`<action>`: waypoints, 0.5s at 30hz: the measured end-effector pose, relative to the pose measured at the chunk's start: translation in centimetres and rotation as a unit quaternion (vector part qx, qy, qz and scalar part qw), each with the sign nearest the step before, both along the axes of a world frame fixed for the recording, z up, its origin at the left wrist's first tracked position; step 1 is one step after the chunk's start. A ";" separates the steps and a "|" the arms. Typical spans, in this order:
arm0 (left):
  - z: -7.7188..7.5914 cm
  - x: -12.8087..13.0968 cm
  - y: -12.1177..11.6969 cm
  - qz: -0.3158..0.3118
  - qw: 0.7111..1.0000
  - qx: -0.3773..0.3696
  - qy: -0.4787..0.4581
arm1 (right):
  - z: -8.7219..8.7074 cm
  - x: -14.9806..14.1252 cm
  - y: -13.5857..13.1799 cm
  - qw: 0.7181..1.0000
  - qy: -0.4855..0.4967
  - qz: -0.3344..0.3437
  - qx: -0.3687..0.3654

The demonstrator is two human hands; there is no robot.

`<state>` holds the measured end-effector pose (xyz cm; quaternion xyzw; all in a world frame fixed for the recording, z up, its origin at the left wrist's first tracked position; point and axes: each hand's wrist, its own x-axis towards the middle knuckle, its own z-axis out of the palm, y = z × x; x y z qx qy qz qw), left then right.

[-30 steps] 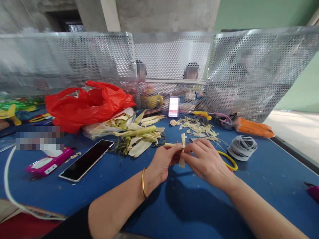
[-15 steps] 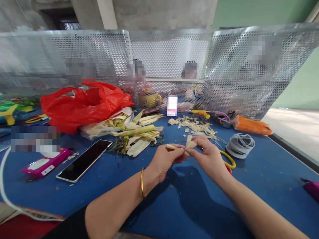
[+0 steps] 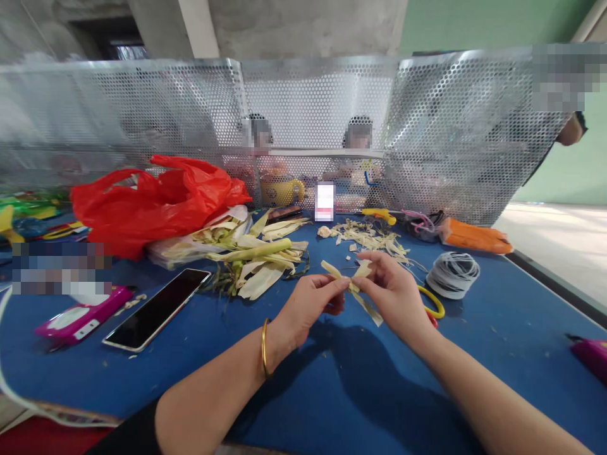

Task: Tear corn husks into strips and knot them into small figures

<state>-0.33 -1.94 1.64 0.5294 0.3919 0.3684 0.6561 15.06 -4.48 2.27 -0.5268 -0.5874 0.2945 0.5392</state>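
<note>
My left hand [image 3: 310, 304] and my right hand [image 3: 393, 292] meet above the blue table [image 3: 332, 379], both pinching a pale yellow husk strip [image 3: 353, 287]. One end of the strip sticks up to the left and another end hangs down to the right under my right hand. A gold bangle [image 3: 263, 347] circles my left wrist. A pile of corn husks [image 3: 256, 256] lies just behind my left hand. Husk scraps [image 3: 370, 235] are scattered behind my right hand.
A red plastic bag [image 3: 152, 199] sits at the back left. A black phone [image 3: 159, 308] and a pink phone [image 3: 78, 316] lie at left. Yellow-handled scissors [image 3: 434, 306], a white cord coil [image 3: 453, 273] and an orange packet [image 3: 477, 237] lie at right. Perforated metal screens [image 3: 427, 126] wall the table, with people behind.
My hands have twisted the husk strip: its upright end now slants left, and a longer end hangs below my right hand. The view has shifted slightly right.
</note>
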 end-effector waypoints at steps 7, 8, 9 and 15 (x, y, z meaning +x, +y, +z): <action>0.0 0.1 0.4 0.030 0.988 0.151 0.022 | -0.3 -0.6 -0.1 0.998 0.068 -0.011 0.013; -0.1 0.2 0.3 0.011 0.992 0.126 -0.006 | -0.2 -0.6 -0.2 0.998 0.066 -0.012 0.019; -0.2 0.3 0.3 -0.005 0.994 0.098 -0.037 | -0.2 -0.7 -0.3 0.998 0.062 -0.013 0.026; -0.4 0.7 -0.1 0.006 0.990 0.013 -0.141 | -0.3 -0.8 -0.5 0.997 0.001 -0.038 0.061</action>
